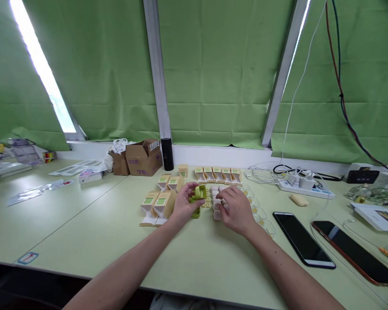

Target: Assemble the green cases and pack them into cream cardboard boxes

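My left hand (185, 203) is closed on a small green plastic case (200, 192), held up above the table. Beneath it, partly hidden by the fingers, lies another green case (196, 213). My right hand (236, 207) is at a group of small white blocks (217, 214), its thumb and fingertips drawn together; whether something small is between them is hidden. Left of my left hand stand several open cream cartons (163, 203) with green labels. To the right of the blocks, clear rounded pieces with yellow parts (260, 213) lie in a column, partly covered by my right hand.
A row of open cartons (217, 174) stands farther back, near a cardboard box (144, 157) and a black cylinder (167, 154). Two phones (302, 237) lie on the right, with cables and a power strip (305, 189) behind. Clear packaging (40, 191) lies left.
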`<state>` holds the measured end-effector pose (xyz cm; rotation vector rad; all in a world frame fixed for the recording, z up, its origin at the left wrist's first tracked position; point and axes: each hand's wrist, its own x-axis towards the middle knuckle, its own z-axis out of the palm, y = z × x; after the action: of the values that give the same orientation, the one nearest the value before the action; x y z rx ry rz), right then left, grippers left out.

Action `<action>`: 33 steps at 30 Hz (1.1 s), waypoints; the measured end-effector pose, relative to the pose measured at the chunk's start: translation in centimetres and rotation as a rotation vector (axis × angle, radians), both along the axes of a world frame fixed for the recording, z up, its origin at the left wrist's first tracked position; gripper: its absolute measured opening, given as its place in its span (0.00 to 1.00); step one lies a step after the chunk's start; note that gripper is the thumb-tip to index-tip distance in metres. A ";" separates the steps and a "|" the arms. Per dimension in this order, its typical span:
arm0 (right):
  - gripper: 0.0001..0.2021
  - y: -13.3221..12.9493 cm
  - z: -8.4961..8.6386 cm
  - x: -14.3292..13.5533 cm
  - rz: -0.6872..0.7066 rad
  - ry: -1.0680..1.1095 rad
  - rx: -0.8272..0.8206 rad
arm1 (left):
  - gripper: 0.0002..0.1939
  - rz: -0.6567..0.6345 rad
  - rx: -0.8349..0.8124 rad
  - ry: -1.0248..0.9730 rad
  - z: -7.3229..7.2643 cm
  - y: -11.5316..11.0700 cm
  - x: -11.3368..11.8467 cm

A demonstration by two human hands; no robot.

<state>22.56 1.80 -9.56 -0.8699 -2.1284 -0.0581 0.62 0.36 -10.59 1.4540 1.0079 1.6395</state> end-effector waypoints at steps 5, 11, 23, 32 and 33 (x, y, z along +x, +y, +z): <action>0.11 -0.5 0.0 -0.2 -0.091 -0.354 -0.023 | 0.31 -0.005 -0.036 -0.068 0.2 -0.1 0.0; 0.13 -0.8 -0.1 -0.5 -0.132 -0.460 0.013 | 0.32 -0.034 -0.014 -0.071 0.2 -0.1 -0.1; 0.07 -0.5 -0.2 -0.7 -0.046 -0.082 -0.127 | 0.32 -0.057 -0.012 -0.095 0.1 0.0 -0.1; 0.21 0.7 -0.2 -1.0 0.451 0.921 -0.823 | 0.31 -0.076 -0.016 -0.104 0.5 -0.4 0.1; 0.22 0.7 -0.2 -1.1 0.468 0.981 -0.877 | 0.30 -0.079 -0.020 -0.105 0.5 -0.5 0.2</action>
<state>21.42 2.45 -9.78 -0.6075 -1.2871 1.3372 0.78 -0.11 -10.09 1.3630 0.8954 1.6267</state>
